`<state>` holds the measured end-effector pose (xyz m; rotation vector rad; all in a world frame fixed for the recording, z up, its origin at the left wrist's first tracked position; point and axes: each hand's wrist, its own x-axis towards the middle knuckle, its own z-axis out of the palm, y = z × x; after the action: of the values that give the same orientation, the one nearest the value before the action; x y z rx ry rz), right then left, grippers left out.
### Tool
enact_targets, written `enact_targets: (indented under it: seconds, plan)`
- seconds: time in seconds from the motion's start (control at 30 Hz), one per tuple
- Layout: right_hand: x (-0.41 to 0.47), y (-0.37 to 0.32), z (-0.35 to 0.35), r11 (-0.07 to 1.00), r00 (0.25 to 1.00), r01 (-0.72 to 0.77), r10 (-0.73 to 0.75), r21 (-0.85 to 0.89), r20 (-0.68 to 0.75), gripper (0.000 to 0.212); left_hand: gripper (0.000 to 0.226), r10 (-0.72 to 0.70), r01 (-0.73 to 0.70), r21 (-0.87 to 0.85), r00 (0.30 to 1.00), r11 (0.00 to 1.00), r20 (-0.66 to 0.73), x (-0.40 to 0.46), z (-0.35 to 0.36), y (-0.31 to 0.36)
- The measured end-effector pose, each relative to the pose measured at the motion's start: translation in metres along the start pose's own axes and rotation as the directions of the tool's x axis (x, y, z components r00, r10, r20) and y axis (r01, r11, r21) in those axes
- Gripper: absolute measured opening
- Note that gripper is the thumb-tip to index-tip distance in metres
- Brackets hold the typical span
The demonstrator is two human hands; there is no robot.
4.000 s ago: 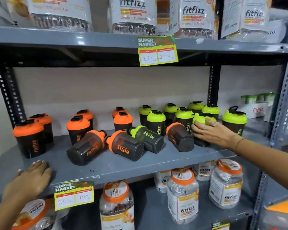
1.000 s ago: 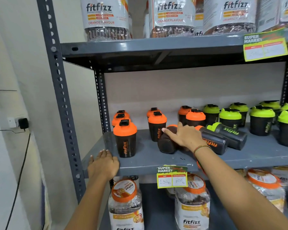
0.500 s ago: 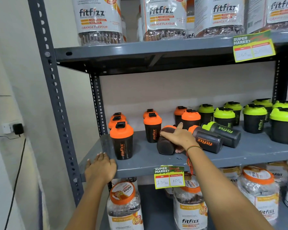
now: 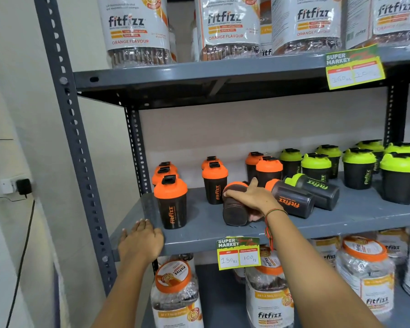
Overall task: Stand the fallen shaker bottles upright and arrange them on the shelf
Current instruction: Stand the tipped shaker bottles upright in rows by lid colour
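On the grey middle shelf three dark shaker bottles lie on their sides. My right hand grips the nearest, an orange-lidded fallen shaker, its base toward me. Right of it lie a second orange-lidded shaker and a green-lidded shaker. Several upright orange-lidded shakers stand at the left, the front one near the edge. Upright green-lidded shakers fill the right. My left hand rests flat on the shelf's front left corner, fingers apart.
A grey perforated upright post bounds the shelf at left. Large fitfizz jars stand on the shelf above and on the shelf below. A price tag hangs on the shelf's front edge. A wall socket with a plug is at left.
Four seconds ago my right hand was on a green-lidded shaker further right. It has since come left and closed on the fallen orange-lidded shaker. My left hand stays on the shelf edge.
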<state>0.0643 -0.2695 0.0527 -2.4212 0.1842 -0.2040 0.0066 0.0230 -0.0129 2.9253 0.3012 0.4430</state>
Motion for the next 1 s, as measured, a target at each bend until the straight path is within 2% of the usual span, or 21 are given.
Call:
enact_targets:
  seconds: [0.13, 0.3, 0.4, 0.47, 0.5, 0.63, 0.8, 0.93, 1.0]
  plan:
    - [-0.011, 0.004, -0.001, 0.996, 0.998, 0.029, -0.024, 0.079, -0.062, 0.134, 0.060, -0.004, 0.004, 0.001, 1.000, 1.000, 0.005, -0.001, -0.001, 0.000]
    - [-0.030, 0.000, 0.003, 0.971, 0.942, 0.181, -0.125, 0.157, -0.313, 0.121, 0.062, -0.019, 0.019, -0.005, 1.000, 1.000, 0.010, 0.001, -0.001, 0.000]
    - [-0.042, -0.011, 0.019, 0.927, 0.915, 0.259, -0.145, 0.272, -0.377, 0.094, 0.062, -0.021, 0.021, -0.005, 1.000, 1.000, 0.019, 0.000, -0.003, 0.001]
    - [-0.050, -0.015, 0.034, 0.932, 0.914, 0.264, -0.160, 0.247, -0.373, 0.079, 0.061, -0.024, 0.025, -0.007, 0.999, 1.000, 0.024, -0.002, -0.005, 0.003]
    - [-0.053, -0.017, 0.042, 0.934, 0.913, 0.269, -0.169, 0.236, -0.372, 0.078, 0.061, -0.027, 0.027, -0.006, 0.999, 1.000, 0.025, -0.003, -0.006, 0.003]
    - [-0.062, -0.022, 0.060, 0.930, 0.909, 0.272, -0.165, 0.247, -0.382, 0.091, 0.060, -0.025, 0.025, 0.000, 0.999, 1.000, 0.023, -0.006, -0.008, 0.004]
    - [-0.062, -0.025, 0.066, 0.933, 0.923, 0.253, -0.153, 0.256, -0.354, 0.096, 0.060, -0.028, 0.028, 0.013, 0.999, 1.000, 0.015, -0.004, -0.007, 0.002]
    - [-0.067, -0.014, 0.059, 0.916, 0.925, 0.296, -0.204, 0.270, -0.321, 0.126, 0.060, -0.023, 0.023, 0.032, 1.000, 0.999, 0.013, -0.004, -0.003, 0.001]
    - [-0.072, -0.005, 0.042, 0.881, 0.879, 0.374, -0.237, 0.291, -0.413, 0.125, 0.059, -0.024, 0.024, 0.039, 1.000, 0.999, 0.004, -0.003, -0.001, 0.001]
